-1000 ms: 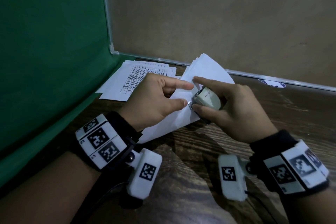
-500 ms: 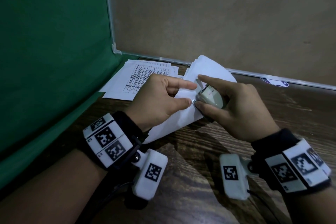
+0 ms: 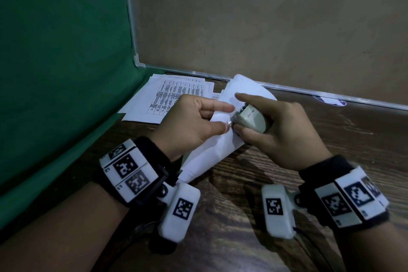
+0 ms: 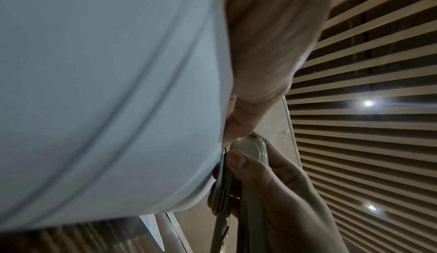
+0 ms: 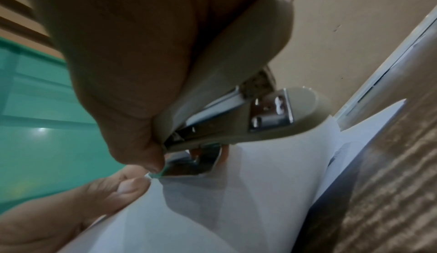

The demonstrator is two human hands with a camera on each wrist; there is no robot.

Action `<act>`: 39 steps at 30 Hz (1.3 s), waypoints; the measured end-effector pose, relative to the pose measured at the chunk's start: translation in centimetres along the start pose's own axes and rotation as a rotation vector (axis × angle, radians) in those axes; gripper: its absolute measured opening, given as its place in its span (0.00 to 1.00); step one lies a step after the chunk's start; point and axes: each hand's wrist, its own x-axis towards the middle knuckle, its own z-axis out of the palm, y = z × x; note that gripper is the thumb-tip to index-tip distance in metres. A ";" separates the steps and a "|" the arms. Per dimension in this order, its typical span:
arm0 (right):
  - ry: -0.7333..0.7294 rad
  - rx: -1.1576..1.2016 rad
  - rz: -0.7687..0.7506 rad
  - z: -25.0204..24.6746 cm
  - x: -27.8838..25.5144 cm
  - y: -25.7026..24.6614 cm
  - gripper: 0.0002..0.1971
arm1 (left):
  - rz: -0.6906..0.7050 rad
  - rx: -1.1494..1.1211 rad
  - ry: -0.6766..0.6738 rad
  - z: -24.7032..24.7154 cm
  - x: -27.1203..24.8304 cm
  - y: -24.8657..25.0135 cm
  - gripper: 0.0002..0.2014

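My left hand (image 3: 225, 119) pinches the near corner of a sheaf of white paper (image 3: 212, 152) between thumb and forefinger and holds it tilted above the wooden table (image 3: 254, 183). My right hand (image 3: 238, 115) grips a small beige stapler (image 3: 251, 118), forefinger over the top and thumb underneath. The stapler's metal tip sits at the pinched corner, right beside my left thumb. In the right wrist view the stapler (image 5: 236, 81) lies over the paper (image 5: 236, 210) with my left thumb (image 5: 127, 184) below it. The left wrist view is mostly filled by the curved paper (image 4: 106, 98).
A loose pile of printed sheets (image 3: 172, 97) lies on the table behind my left hand, against a green board (image 3: 61, 73). A brown panel (image 3: 265, 28) with a metal rail closes the far side. A round sticker (image 3: 329, 101) sits at its foot.
Both hands have stayed together at the paper's corner, with the same holds. They have shifted only slightly.
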 end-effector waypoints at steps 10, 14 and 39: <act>-0.020 0.050 -0.109 0.0 0.0 0.0 0.28 | -0.164 -0.150 0.040 0.3 0.0 -0.1 0.18; -0.023 0.033 -0.146 0.0 0.0 0.0 0.29 | -0.264 -0.312 0.042 0.4 0.0 0.2 0.15; 0.037 0.006 -0.197 0.0 0.1 -0.6 0.31 | -0.325 -0.448 0.056 0.6 -0.2 0.4 0.15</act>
